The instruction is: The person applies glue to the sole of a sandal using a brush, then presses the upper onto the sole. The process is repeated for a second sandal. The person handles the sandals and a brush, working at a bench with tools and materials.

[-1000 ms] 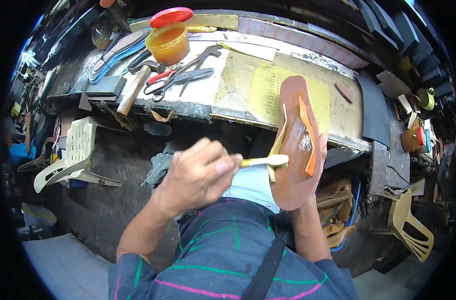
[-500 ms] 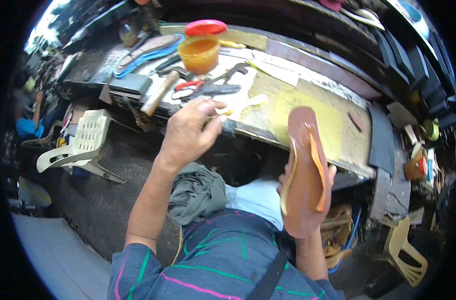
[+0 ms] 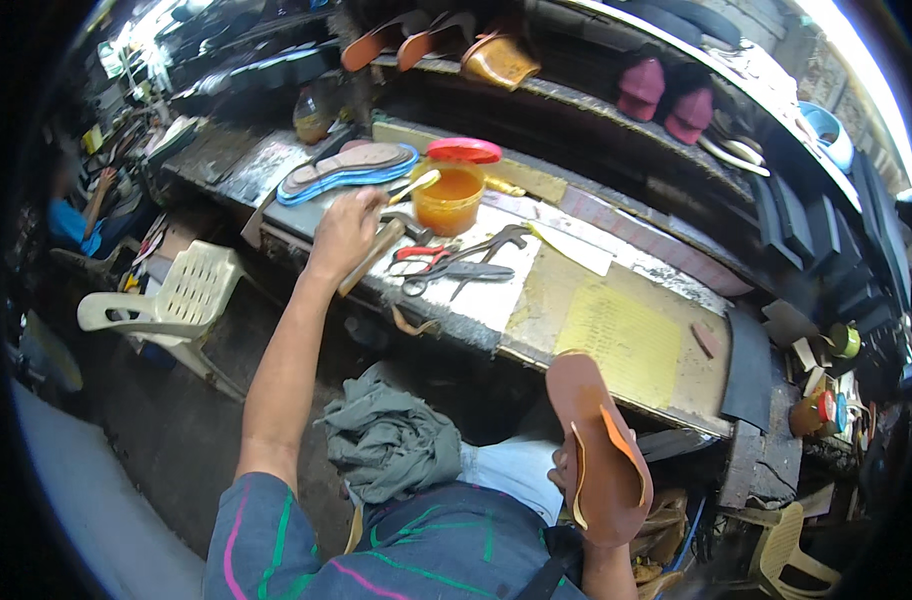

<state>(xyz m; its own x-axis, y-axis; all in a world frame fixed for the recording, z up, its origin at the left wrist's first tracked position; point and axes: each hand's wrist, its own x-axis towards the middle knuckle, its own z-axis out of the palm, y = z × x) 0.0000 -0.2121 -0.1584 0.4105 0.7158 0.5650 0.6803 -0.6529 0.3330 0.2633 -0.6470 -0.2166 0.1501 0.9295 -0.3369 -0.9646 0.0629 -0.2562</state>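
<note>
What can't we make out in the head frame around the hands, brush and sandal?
- Right hand: mostly hidden behind the brown sandal; grip not readable.
- Brush: handle buried in the left hand; the tip blurs against the orange jar, so whether it is dipped in is unclear.
- Jar contents: level too small to judge.
- Sandal's far side: faces away from the camera.
- Hammer: partly covered by the left hand.

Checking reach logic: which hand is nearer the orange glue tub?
Left. The left hand is stretched out to the bench, its brush at the orange glue tub. The right hand stays low by the lap, holding the brown sandal.
</note>
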